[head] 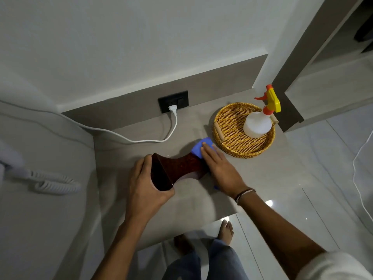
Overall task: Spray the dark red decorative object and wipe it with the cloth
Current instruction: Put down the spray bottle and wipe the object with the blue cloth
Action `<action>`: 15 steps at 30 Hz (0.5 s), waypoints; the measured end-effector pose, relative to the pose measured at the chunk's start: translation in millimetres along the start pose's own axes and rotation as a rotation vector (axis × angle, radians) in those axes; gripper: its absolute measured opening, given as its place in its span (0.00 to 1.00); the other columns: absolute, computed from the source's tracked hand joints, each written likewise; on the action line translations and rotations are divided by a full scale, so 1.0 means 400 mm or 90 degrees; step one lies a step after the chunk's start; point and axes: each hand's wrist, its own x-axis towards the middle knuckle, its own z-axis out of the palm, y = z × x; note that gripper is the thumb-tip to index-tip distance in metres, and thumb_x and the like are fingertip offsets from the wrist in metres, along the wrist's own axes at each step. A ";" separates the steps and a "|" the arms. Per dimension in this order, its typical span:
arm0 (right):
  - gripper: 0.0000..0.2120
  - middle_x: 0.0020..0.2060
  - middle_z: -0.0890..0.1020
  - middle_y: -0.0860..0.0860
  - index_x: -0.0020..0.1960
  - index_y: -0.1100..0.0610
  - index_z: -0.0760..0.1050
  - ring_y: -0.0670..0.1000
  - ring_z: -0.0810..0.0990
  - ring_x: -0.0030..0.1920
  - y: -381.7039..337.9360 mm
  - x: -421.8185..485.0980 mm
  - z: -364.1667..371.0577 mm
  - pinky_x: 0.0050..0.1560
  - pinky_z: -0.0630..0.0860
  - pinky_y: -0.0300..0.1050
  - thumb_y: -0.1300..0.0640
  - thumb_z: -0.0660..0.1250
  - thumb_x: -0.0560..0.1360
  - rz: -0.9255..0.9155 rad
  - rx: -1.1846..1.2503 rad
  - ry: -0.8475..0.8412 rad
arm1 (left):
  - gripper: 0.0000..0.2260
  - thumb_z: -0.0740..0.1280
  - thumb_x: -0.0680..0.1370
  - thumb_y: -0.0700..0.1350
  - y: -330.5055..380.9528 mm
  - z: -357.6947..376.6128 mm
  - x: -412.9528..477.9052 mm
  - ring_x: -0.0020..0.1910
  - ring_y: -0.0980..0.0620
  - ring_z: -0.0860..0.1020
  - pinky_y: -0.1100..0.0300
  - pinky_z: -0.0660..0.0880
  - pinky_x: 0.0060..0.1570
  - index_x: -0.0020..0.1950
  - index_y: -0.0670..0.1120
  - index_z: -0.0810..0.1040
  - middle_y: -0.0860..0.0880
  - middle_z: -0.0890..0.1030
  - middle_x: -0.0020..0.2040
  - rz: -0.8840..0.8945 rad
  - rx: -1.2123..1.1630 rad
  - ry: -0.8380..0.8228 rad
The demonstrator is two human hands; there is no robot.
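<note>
The dark red decorative object [173,170], shaped like an hourglass, lies tilted on its side over the grey side table [262,174]. My left hand [145,184] grips its wide near end. My right hand [220,168] presses a blue cloth [198,148] flat against the object's far end, and most of the cloth is hidden under the palm. A white spray bottle [257,124] with a yellow and orange trigger head stands in a round wicker tray [228,128] at the back right, apart from both hands.
A white plug and cable [173,122] run from a black wall socket [173,101] across the back of the table. A coiled phone cord [54,183] lies on the bed at left. My bare feet stand on glossy floor tiles [323,199] below the table edge.
</note>
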 end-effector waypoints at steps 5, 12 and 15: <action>0.31 0.78 0.73 0.61 0.81 0.60 0.67 0.61 0.74 0.77 0.043 -0.036 -0.025 0.80 0.69 0.54 0.78 0.57 0.81 0.195 0.340 0.114 | 0.29 0.81 0.59 0.58 -0.009 -0.025 0.022 0.52 0.52 0.82 0.52 0.82 0.51 0.57 0.51 0.81 0.49 0.83 0.54 -0.102 -0.076 0.011; 0.27 0.50 0.88 0.60 0.61 0.54 0.83 0.57 0.87 0.42 -0.029 -0.030 -0.004 0.44 0.88 0.46 0.77 0.53 0.82 0.433 0.878 0.066 | 0.53 0.72 0.63 0.81 -0.024 -0.040 0.045 0.73 0.50 0.79 0.44 0.77 0.72 0.84 0.62 0.64 0.50 0.80 0.77 -0.226 -0.166 -0.067; 0.25 0.46 0.90 0.58 0.61 0.58 0.83 0.54 0.89 0.37 -0.019 0.001 -0.010 0.40 0.89 0.46 0.76 0.52 0.82 0.454 0.904 0.076 | 0.57 0.68 0.63 0.85 -0.019 -0.054 0.048 0.75 0.54 0.75 0.50 0.75 0.71 0.87 0.66 0.55 0.50 0.73 0.81 -0.130 -0.121 -0.127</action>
